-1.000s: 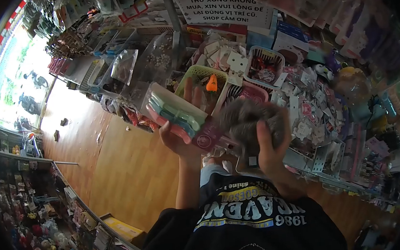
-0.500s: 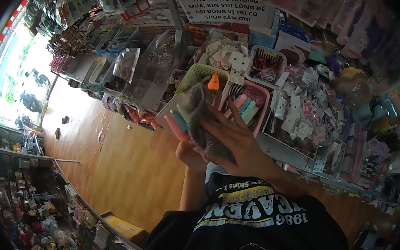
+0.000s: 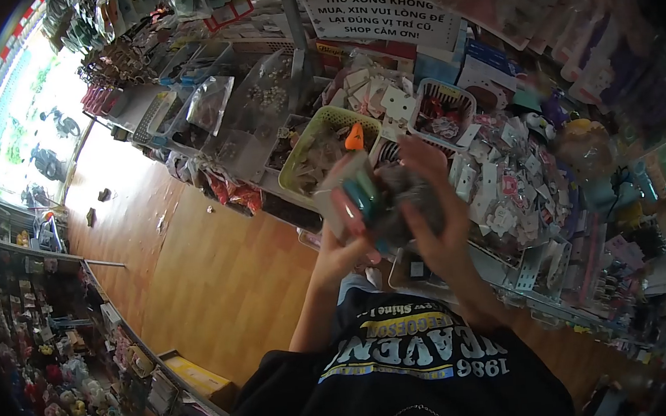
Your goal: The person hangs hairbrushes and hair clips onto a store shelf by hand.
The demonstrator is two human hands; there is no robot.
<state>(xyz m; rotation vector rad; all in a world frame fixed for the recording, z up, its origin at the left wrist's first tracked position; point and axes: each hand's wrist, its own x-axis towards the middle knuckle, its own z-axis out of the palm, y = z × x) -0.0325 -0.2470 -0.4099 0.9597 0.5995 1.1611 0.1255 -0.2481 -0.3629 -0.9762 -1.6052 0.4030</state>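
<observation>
My left hand (image 3: 343,253) is closed round the lower end of a clear pack of pink and teal tubes (image 3: 357,198), tilted up in front of me. My right hand (image 3: 440,206), blurred by motion, has its fingers curled round a bunched grey cloth (image 3: 409,189) right beside the pack. Behind the pack stands a yellow-green basket (image 3: 297,163) of small bagged items, with an orange piece (image 3: 354,136) at its right side. The pink basket behind my right hand is mostly hidden.
A striped basket (image 3: 449,91) and a heap of carded accessories (image 3: 509,185) lie to the right. A printed sign (image 3: 379,14) hangs at the back. Clear trays (image 3: 245,148) line the counter on the left. At lower left is another shelf of small goods (image 3: 71,381), beside the wooden floor (image 3: 204,275).
The cloth has moved off the pack to the right with my right hand and is now bunched up. My left hand has shifted up and right, with the pack turned more towards me.
</observation>
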